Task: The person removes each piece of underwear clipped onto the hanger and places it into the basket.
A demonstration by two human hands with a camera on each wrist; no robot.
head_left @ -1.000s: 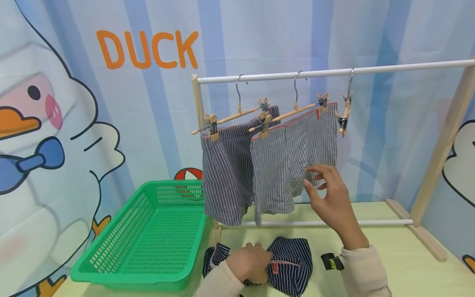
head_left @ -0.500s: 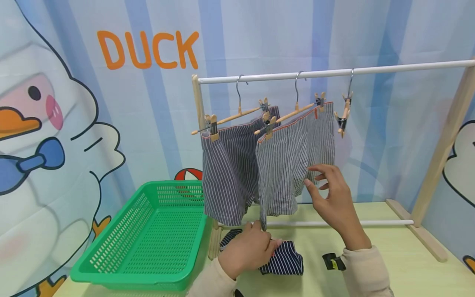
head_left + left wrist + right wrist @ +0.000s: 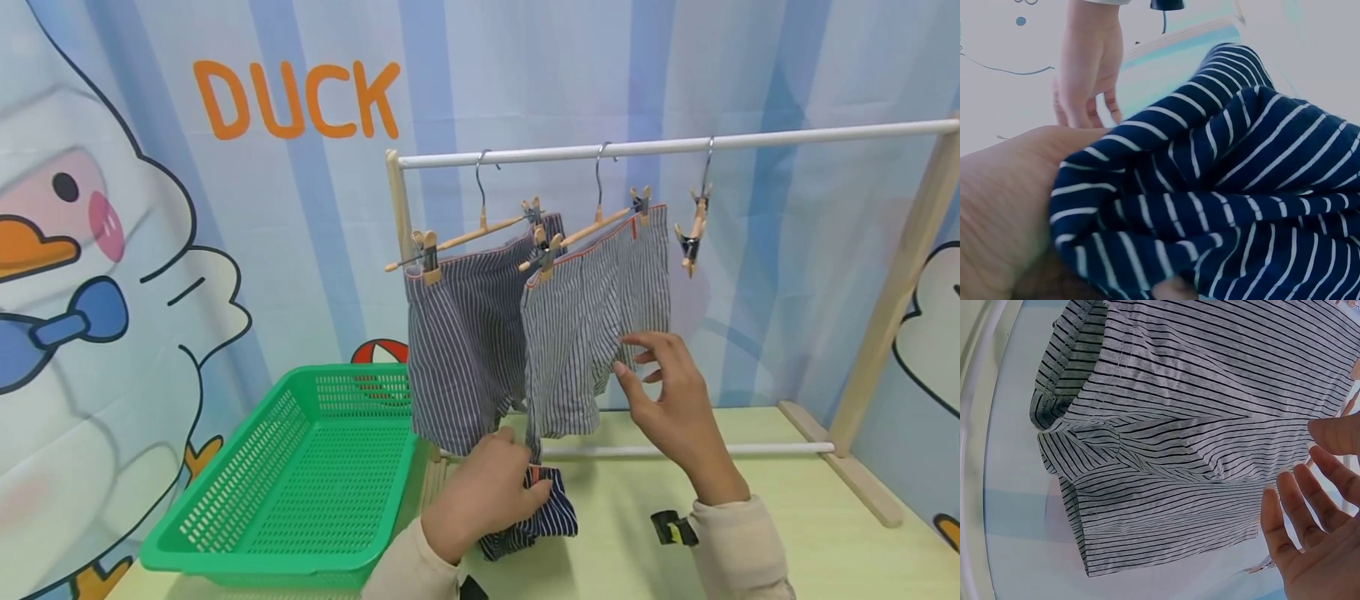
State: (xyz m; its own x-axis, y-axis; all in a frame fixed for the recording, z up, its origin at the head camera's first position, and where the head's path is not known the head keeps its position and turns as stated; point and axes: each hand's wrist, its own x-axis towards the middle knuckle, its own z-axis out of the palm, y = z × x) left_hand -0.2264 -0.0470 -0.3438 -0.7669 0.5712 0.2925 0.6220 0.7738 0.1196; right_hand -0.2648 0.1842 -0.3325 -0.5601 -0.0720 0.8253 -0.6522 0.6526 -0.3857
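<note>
My left hand (image 3: 487,496) grips bunched navy shorts with white stripes (image 3: 557,508), held just above the table below the hanging clothes. In the left wrist view the navy cloth fills much of the frame, and a fingertip shows at its lower edge. My right hand (image 3: 671,404) is raised with spread, slightly bent fingers in front of grey striped shorts (image 3: 577,350); it holds nothing. From the right wrist view, the fingers are close to that grey cloth; contact cannot be told. The grey shorts hang by two clips from a wooden hanger (image 3: 597,225).
Darker striped shorts (image 3: 457,358) hang on another clip hanger to the left. A bare clip hanger (image 3: 693,229) hangs to the right on the white rail (image 3: 810,136). A green plastic basket (image 3: 161,533) stands left on the pale table (image 3: 825,542). Behind is a duck-print curtain (image 3: 300,208).
My left hand has gathered the navy shorts and lifted them from the table toward the hanging clothes. The grey shorts have swung slightly. My right hand has barely moved.
</note>
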